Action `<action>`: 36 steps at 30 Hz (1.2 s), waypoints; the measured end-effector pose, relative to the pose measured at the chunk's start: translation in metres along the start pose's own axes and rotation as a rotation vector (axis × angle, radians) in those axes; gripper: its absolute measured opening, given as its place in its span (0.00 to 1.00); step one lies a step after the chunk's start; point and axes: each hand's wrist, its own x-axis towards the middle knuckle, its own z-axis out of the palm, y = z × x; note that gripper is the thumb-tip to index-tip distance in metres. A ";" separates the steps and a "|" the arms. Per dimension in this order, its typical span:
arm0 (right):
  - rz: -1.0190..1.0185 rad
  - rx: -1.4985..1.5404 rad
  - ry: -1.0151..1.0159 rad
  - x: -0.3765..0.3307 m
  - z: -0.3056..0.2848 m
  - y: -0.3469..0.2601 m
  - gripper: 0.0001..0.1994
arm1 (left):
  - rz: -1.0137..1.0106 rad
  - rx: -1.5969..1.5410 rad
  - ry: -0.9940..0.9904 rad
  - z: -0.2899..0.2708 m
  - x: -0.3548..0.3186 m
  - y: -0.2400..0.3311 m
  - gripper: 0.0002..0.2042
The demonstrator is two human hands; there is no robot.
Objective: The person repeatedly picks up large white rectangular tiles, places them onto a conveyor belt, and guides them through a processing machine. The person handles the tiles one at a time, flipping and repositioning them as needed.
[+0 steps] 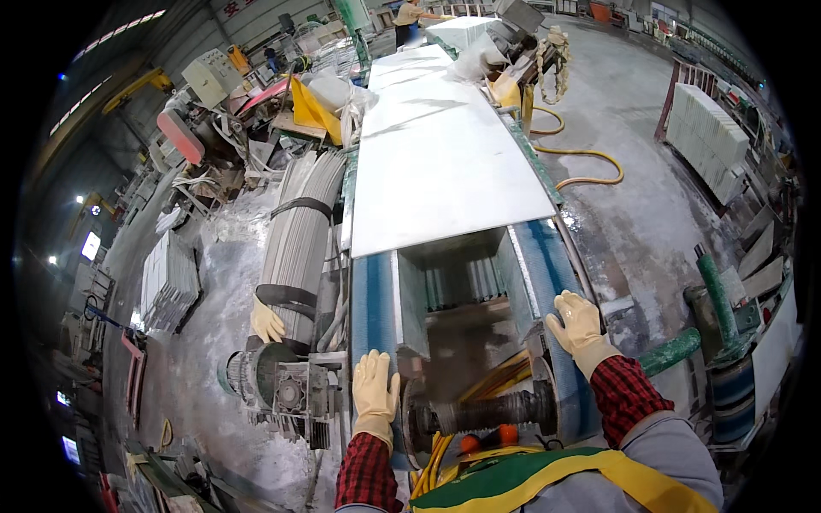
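Note:
Cream rubber gloves cover both my hands. My left hand (375,395) lies flat, fingers stretched out, on the left blue conveyor belt (373,295). On the right blue belt (547,252) rests my right hand (581,329), also open with its thumb apart. Neither hand holds anything. A long white stone slab (449,167) lies across both belts ahead of my hands, its near edge well beyond my fingertips. Between the belts is a gap with a dark ribbed roller (479,412) at its near end.
A motor with gearbox (286,385) sits left of the conveyor, with a loose glove (267,321) and strapped grey strips (299,222) above it. A yellow hose (599,167) curls on the right floor. White slabs stand on a rack (705,128). A person (408,21) stands at the far end.

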 end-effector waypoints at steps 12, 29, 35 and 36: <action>-0.089 0.034 0.106 -0.004 0.007 0.007 0.24 | -0.025 -0.017 -0.038 -0.006 0.000 0.007 0.26; -0.092 0.077 0.071 -0.012 0.009 0.009 0.25 | -0.034 -0.004 -0.022 -0.003 -0.009 0.004 0.26; -0.099 0.087 0.081 -0.012 0.006 0.007 0.25 | -0.036 -0.004 -0.021 -0.005 -0.011 0.006 0.26; -0.101 0.089 0.081 -0.012 0.004 0.005 0.24 | -0.038 -0.006 -0.023 -0.006 -0.011 0.007 0.26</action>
